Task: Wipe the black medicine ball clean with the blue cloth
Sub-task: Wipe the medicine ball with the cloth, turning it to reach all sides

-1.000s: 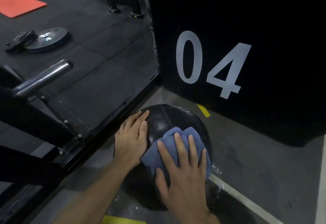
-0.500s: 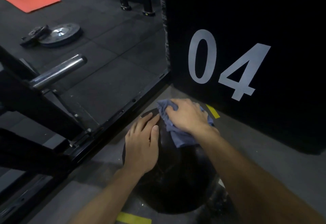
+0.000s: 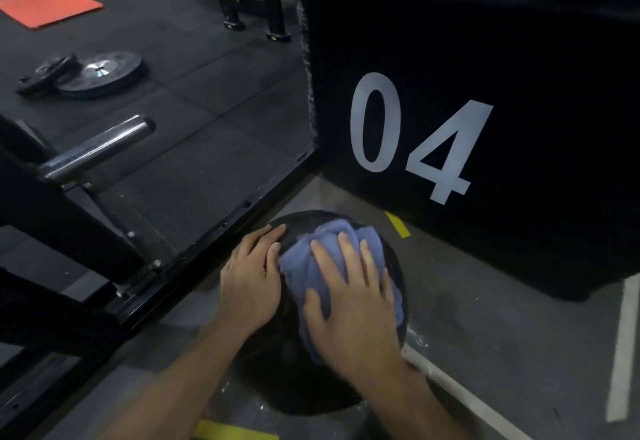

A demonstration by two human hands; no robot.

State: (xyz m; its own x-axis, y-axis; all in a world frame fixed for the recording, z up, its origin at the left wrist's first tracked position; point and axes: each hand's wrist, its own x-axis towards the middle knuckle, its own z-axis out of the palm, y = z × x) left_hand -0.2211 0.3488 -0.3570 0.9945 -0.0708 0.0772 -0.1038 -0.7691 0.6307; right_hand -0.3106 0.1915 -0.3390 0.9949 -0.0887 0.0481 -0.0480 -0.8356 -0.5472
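Note:
The black medicine ball [image 3: 277, 367] rests on the grey floor at the bottom centre. My left hand [image 3: 251, 283] lies flat on the ball's left side, fingers together, holding it steady. A crumpled blue cloth [image 3: 304, 259] covers the top of the ball. My right hand [image 3: 353, 304] presses down on the cloth with fingers spread, slightly blurred. Much of the ball's top is hidden under the cloth and both hands.
A big black box marked 04 [image 3: 450, 100] stands just behind the ball. A black steel frame rail [image 3: 214, 238] with a chrome peg [image 3: 97, 150] runs along the left. Weight plates [image 3: 100, 74] and an orange mat [image 3: 48, 6] lie farther off.
My right hand has drawn the cloth back from the ball's far top edge toward me, over the top. The left hand has stayed on the ball's left side.

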